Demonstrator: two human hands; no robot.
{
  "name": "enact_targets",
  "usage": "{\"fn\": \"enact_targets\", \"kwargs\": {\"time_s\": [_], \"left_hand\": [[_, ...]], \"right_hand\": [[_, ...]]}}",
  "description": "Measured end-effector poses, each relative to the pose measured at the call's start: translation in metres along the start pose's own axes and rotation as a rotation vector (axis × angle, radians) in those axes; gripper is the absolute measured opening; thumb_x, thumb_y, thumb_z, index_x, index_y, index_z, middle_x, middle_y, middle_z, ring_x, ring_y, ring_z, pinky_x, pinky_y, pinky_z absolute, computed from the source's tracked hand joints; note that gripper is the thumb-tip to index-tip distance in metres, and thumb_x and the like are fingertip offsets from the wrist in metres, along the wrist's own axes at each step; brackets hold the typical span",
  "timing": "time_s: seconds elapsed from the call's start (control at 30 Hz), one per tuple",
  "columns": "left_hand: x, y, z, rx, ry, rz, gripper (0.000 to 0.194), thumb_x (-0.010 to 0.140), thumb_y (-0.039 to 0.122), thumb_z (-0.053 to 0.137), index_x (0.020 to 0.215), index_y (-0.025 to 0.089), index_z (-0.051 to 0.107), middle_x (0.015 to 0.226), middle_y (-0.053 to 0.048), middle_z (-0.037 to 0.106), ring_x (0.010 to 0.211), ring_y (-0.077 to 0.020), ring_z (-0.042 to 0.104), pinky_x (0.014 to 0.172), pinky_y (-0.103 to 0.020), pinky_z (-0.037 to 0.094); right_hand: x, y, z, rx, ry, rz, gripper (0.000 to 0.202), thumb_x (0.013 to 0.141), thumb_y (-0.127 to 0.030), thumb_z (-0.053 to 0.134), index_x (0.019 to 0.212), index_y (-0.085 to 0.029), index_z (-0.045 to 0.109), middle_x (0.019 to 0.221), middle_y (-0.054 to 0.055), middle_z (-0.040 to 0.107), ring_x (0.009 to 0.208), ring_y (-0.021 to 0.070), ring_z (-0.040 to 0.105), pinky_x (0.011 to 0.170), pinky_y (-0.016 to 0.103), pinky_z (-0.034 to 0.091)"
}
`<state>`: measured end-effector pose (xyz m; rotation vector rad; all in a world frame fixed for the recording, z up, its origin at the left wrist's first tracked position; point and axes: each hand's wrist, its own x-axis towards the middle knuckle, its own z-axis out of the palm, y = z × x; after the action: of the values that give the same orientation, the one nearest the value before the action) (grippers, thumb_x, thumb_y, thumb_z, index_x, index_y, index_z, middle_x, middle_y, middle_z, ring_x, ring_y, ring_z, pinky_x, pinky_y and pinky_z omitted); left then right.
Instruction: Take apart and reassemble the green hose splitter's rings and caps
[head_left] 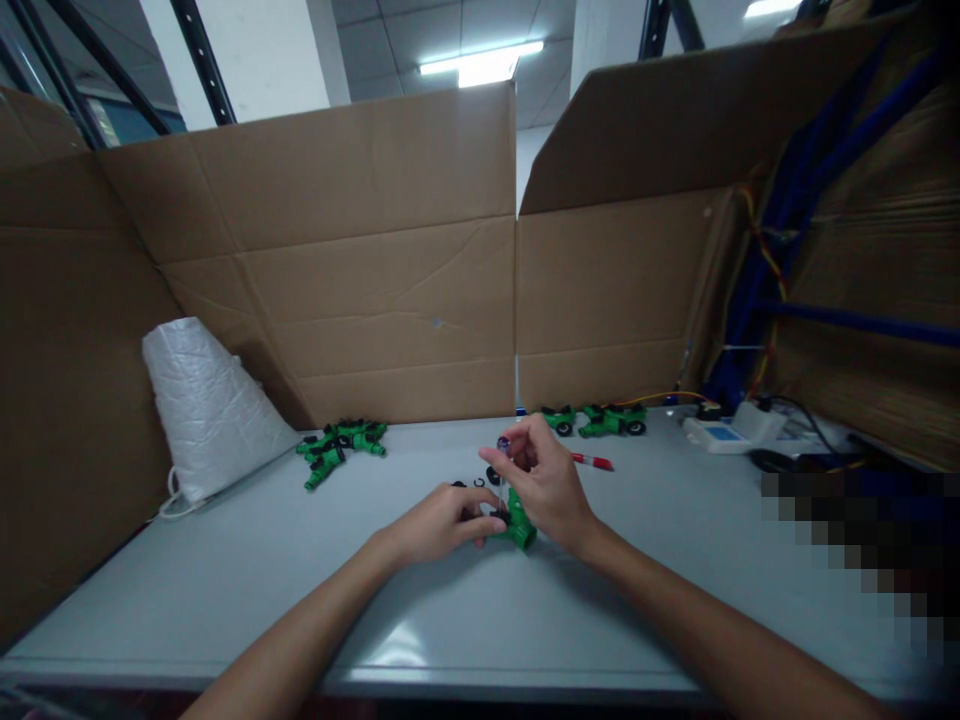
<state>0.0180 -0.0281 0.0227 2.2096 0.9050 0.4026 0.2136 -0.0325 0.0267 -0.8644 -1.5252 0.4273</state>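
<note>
In the middle of the table, a green pipe-like fitting (519, 528) with a black part lies on its side. My left hand (442, 522) is closed on its left end, steadying it against the tabletop; the fingers partly hide the black part. Above it, my right hand (553, 485) pinches the dark purplish handle of a small screwdriver (503, 444). The screwdriver stands nearly upright, its thin shaft pointing down at the fitting near my left fingertips. Whether the tip touches a screw is too small to tell. Just behind lie a black ring (493, 476) and a small black clip (478, 482).
Several green-and-black fittings (341, 440) lie at the back left, and more fittings (613, 420) at the back right. A red marker (594, 462) lies behind my right hand. A silvery padded bag (214, 420) leans left. Cardboard walls (375, 320) enclose the table; a power strip (720, 436) sits right.
</note>
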Motion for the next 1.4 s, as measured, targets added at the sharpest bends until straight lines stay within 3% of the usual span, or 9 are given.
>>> {"fn": "enact_targets", "kwargs": {"time_s": [0.23, 0.43, 0.67, 0.83, 1.4], "left_hand": [[-0.0001, -0.0004, -0.0011, 0.017, 0.004, 0.008, 0.038, 0.102, 0.048, 0.060, 0.118, 0.016, 0.072, 0.075, -0.002, 0.072, 0.064, -0.0143, 0.059, 0.066, -0.022, 0.044], [0.0011, -0.0017, 0.0011, 0.017, 0.002, 0.007, 0.034, 0.101, 0.047, 0.061, 0.107, 0.015, 0.070, 0.074, -0.001, 0.071, 0.065, -0.0140, 0.059, 0.065, -0.022, 0.043], [0.0005, -0.0023, 0.0013, 0.013, 0.009, 0.011, 0.034, 0.101, 0.047, 0.061, 0.107, 0.016, 0.072, 0.075, -0.002, 0.072, 0.065, -0.0142, 0.060, 0.066, -0.022, 0.044], [0.0005, -0.0011, 0.0005, 0.023, 0.019, 0.012, 0.036, 0.102, 0.047, 0.061, 0.115, 0.015, 0.072, 0.074, -0.002, 0.073, 0.064, -0.0141, 0.060, 0.067, -0.022, 0.044], [-0.0006, 0.0015, -0.0003, -0.002, 0.022, 0.000, 0.039, 0.101, 0.049, 0.061, 0.119, 0.016, 0.073, 0.073, -0.002, 0.072, 0.063, -0.0142, 0.059, 0.065, -0.022, 0.044]], "right_hand": [[0.0004, -0.0018, -0.0020, -0.021, -0.094, -0.169, 0.015, 0.105, -0.037, 0.057, 0.111, -0.026, 0.065, 0.099, 0.004, 0.066, 0.078, 0.0181, 0.063, 0.074, 0.031, 0.053], [-0.0052, -0.0005, 0.0020, 0.162, -0.229, -0.023, 0.032, 0.111, -0.042, 0.038, 0.126, -0.027, 0.063, 0.108, 0.005, 0.071, 0.051, 0.0104, 0.053, 0.049, 0.026, 0.048], [-0.0010, 0.0037, 0.0007, 0.097, -0.175, -0.014, 0.025, 0.107, -0.040, 0.050, 0.122, -0.026, 0.064, 0.096, 0.004, 0.070, 0.056, 0.0127, 0.056, 0.050, 0.025, 0.046], [0.0000, 0.0025, 0.0002, 0.019, -0.106, -0.043, 0.018, 0.101, -0.039, 0.062, 0.111, -0.025, 0.062, 0.081, -0.001, 0.061, 0.065, 0.0159, 0.058, 0.059, 0.027, 0.046], [-0.0007, 0.0041, 0.0023, -0.009, -0.013, 0.021, 0.032, 0.089, -0.043, 0.080, 0.097, -0.024, 0.056, 0.077, -0.005, 0.054, 0.066, 0.0143, 0.053, 0.063, 0.026, 0.043]]}}
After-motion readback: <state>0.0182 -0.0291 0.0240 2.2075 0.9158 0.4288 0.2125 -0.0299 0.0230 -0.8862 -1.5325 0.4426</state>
